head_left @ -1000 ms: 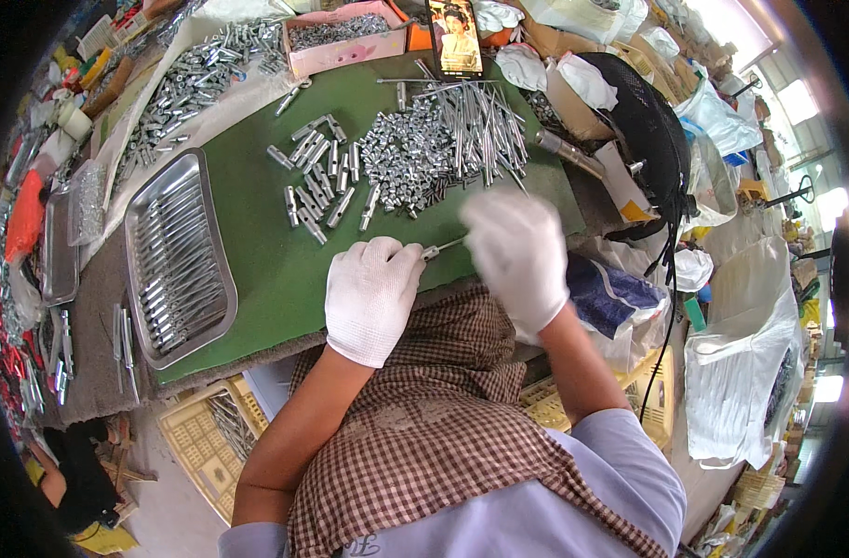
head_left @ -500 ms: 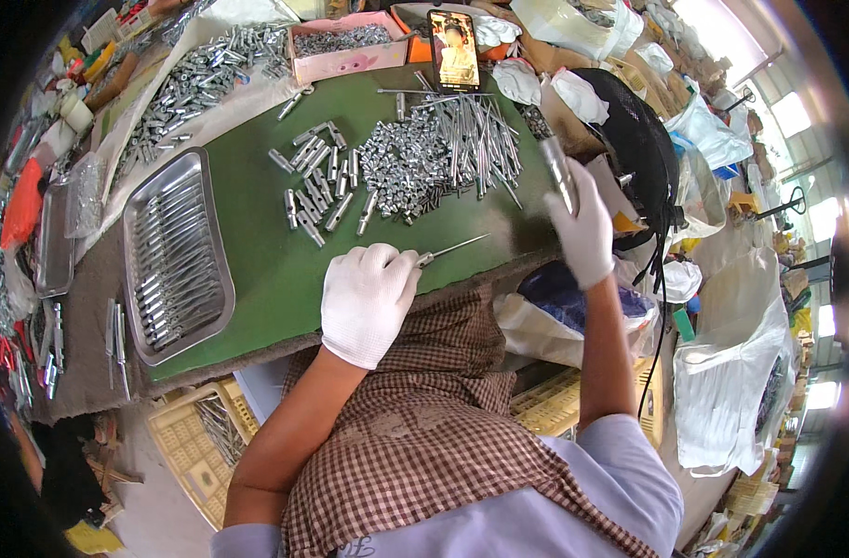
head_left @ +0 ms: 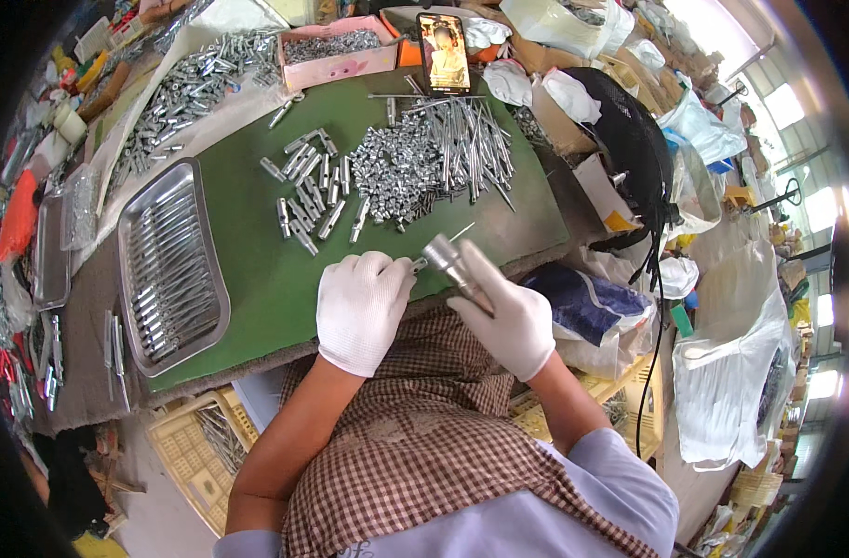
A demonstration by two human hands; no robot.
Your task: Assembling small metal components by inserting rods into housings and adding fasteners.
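My left hand [head_left: 359, 312], in a white glove, rests at the front of the green table top [head_left: 257, 242]. Its fingers are closed on a small silver fitting [head_left: 419, 265] with a thin metal rod, whose pointed tip [head_left: 463, 230] shows beyond. A thick silver metal cylinder with a wider end [head_left: 452, 263] is gripped in my gloved right hand [head_left: 515, 325], close to the fitting and partly over the rod. Whether it touches them I cannot tell. Beyond my hands lie a pile of small metal collars [head_left: 392, 167], long thin rods [head_left: 475, 149] and several short silver tubes [head_left: 308, 191].
To the left, a steel tray [head_left: 221, 293] holds a row of rod-and-tube pieces. A pink box of small metal parts [head_left: 340, 67] and a lit phone [head_left: 444, 56] stand at the back. A black mesh item [head_left: 620, 130] and cardboard box [head_left: 606, 191] are at the right.
My right hand has swung in from the right with the metal cylinder, down to the fitting at my left hand. The left hand stays almost in place.
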